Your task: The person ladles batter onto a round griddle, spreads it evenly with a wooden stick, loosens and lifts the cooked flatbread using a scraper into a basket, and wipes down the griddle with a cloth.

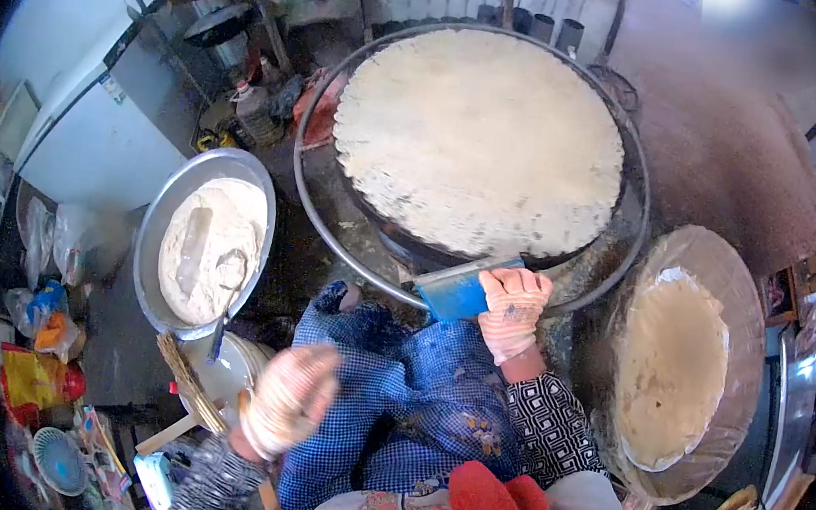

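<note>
By the near edge of the round griddle (404, 242), your right hand (512, 312) is wrapped tight around a blue scraper (459, 293). A pale sheet of dough (482, 133) covers the griddle almost to its edges. Your left hand (291, 398) is blurry, near a white bucket (232, 364); I cannot tell if its fingers hold anything.

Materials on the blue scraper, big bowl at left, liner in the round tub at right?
Scraper: probably plastic, maybe painted metal; flat, even blue with a slight sheen leaves it open.
Bowl: likely metal, perhaps stainless or aluminium; smooth silvery-grey wall, soft highlights.
Liner: looks like thin plastic film; translucent, glossy, creased.
</note>
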{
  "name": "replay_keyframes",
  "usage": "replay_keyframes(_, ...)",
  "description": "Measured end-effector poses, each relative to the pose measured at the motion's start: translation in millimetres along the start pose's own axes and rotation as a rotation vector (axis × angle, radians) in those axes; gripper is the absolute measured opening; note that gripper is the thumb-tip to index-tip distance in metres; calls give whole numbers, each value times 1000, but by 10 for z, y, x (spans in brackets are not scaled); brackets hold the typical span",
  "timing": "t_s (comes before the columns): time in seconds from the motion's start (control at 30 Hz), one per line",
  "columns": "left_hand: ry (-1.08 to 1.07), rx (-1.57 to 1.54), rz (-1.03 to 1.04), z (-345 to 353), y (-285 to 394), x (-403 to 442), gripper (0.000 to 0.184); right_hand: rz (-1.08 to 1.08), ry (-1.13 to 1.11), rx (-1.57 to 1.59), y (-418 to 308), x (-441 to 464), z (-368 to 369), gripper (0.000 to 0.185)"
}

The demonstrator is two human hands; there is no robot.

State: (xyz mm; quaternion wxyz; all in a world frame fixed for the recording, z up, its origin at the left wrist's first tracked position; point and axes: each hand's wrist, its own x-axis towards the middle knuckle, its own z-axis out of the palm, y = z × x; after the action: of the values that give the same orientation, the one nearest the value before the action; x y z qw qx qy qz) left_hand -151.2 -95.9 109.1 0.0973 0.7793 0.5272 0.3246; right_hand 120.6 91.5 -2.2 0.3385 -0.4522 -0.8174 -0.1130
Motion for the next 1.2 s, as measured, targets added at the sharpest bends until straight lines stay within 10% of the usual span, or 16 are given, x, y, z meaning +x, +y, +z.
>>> replay_keyframes(0.33,-62,551,-294,-135,-2424,921,52,-31,-48,-92,20,263,223,14)
replay_keyframes(0.53,-165,1017,87,301,-3479,1548,49,-41,17,-113,220,235,204,8)
replay_keyframes(0.73,-876,1175,-24,794,-2771,1534,18,-55,24,-137,309,233,201,10)
replay_keyframes(0.97,-659,560,-181,1607,-255,1113,17,5,-21,-104,208,265,160,7)
replay_keyframes(1.03,-460,386,141,2088,348,611,17,10,-17,-85,181,272,170,6)
replay_keyframes(1.1,-264,0,565,2140,546,231,26,30,-32,-81,215,236,167,5)
replay_keyframes(1.2,-515,-61,332,1457,346,195,55,28,24,-130,299,173,135,5)
